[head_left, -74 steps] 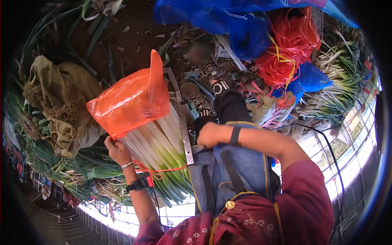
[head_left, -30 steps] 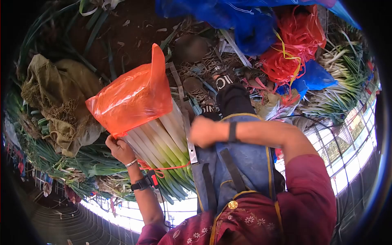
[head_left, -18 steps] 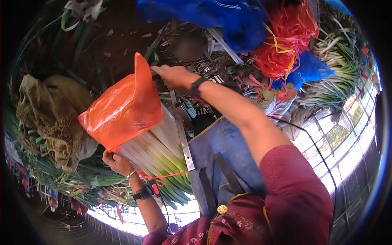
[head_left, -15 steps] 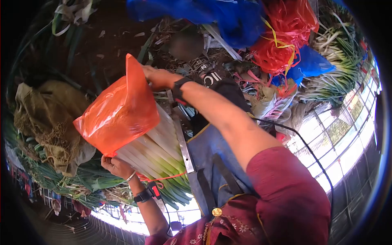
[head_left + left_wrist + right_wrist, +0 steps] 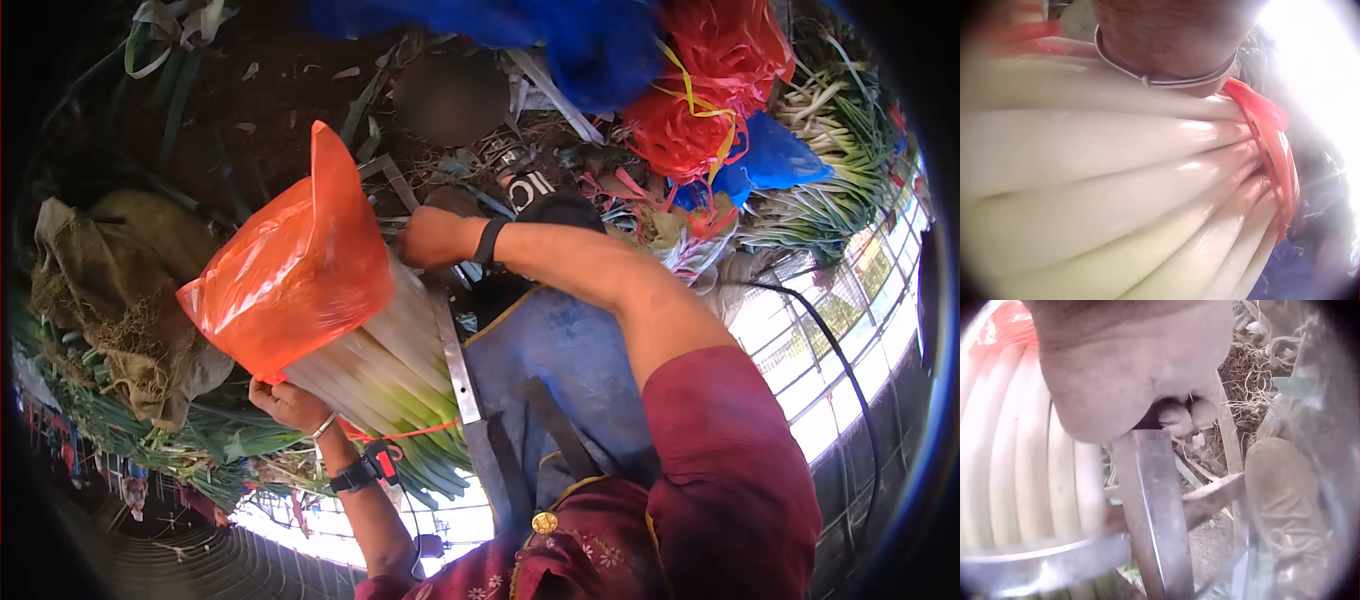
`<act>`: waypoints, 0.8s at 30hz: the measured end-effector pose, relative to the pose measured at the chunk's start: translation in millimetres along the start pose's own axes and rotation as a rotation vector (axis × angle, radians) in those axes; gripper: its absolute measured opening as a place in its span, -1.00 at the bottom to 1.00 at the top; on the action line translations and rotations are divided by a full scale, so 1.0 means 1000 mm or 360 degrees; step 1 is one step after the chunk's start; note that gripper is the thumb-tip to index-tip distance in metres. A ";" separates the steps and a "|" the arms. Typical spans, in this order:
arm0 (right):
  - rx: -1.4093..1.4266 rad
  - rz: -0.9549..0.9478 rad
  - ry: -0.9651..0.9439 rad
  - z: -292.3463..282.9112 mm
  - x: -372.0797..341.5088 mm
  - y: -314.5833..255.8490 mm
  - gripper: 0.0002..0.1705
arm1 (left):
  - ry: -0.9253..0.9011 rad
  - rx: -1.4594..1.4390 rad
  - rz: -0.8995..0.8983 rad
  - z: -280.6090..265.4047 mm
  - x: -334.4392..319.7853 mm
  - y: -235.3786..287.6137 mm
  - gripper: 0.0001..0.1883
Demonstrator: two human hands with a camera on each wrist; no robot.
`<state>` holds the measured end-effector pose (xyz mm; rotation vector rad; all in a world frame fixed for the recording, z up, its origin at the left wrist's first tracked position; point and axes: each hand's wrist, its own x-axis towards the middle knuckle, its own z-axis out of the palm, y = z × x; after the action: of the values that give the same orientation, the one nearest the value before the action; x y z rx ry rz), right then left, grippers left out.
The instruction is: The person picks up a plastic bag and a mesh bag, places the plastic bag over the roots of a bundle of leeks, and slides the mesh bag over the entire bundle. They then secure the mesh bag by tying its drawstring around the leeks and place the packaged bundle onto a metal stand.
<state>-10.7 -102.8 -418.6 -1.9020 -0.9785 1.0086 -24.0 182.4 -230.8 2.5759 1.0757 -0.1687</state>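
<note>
Lower left: left hand pinches orange bag. Center: right hand, grip cannot be determined. Uneven pulling may tear the bag.

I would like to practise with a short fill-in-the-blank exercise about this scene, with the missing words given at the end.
1. The hand that holds a lower corner of the orange plastic is the person's ____ one.
2. The leeks are white near the plastic and ____ toward their other end.
3. The apron with yellow edging is mainly ____.
4. In the right wrist view, the leeks are on the left side and the shoe is on the ____ side.

Missing words: left; green; blue; right.
</note>
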 end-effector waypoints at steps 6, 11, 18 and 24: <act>0.0154 0.0233 0.0071 -0.046 -0.022 -0.020 -0.85 | 0.0051 -0.0142 -0.0077 0.002 -0.004 0.006 -0.72; 0.1470 -0.0402 -0.1388 -0.060 -0.063 -0.080 -0.80 | 0.0055 -0.0177 -0.0054 0.003 -0.006 0.008 -0.72; 0.0032 0.0888 0.0019 -0.077 -0.019 0.013 -0.63 | -0.0376 -0.1097 -0.0465 -0.021 0.009 -0.032 -0.70; 0.2530 0.1096 0.0760 -0.062 0.059 0.034 -0.36 | -0.0348 -0.1365 -0.1023 -0.035 0.069 -0.103 -0.57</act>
<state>75.9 -82.1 -440.2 -0.8830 0.7465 1.0415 -49.3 308.4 -242.2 1.3872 1.4448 -0.1024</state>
